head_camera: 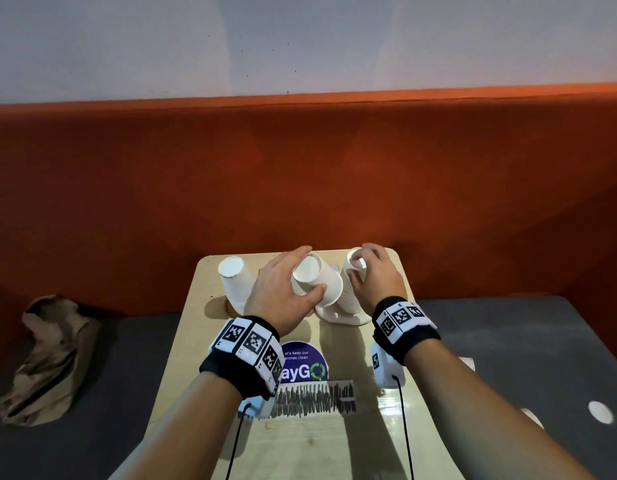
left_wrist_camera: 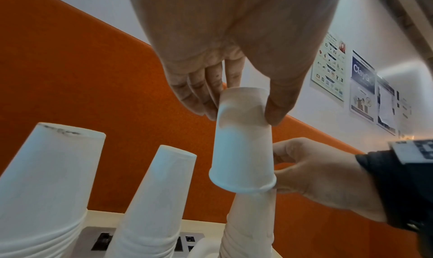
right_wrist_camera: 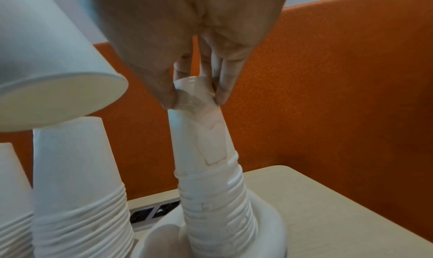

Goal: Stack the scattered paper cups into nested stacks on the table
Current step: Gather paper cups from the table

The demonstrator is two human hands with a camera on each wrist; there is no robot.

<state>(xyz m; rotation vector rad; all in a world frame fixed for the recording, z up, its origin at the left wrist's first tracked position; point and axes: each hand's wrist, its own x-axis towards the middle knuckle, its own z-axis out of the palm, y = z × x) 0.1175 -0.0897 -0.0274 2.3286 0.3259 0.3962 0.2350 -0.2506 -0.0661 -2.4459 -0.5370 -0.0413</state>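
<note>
My left hand holds one upside-down white paper cup by its base, tilted in the air. In the left wrist view the fingers and thumb pinch this cup, whose rim hangs just over the right stack. My right hand pinches the crumpled top of that right stack, seen closer in the right wrist view. Two more nested stacks stand upside down: a left stack and a middle stack, which my left hand hides in the head view.
The right stack stands in a white dish on the small wooden table. A socket panel lies behind the stacks, with an orange partition beyond. A crumpled brown bag lies left of the table.
</note>
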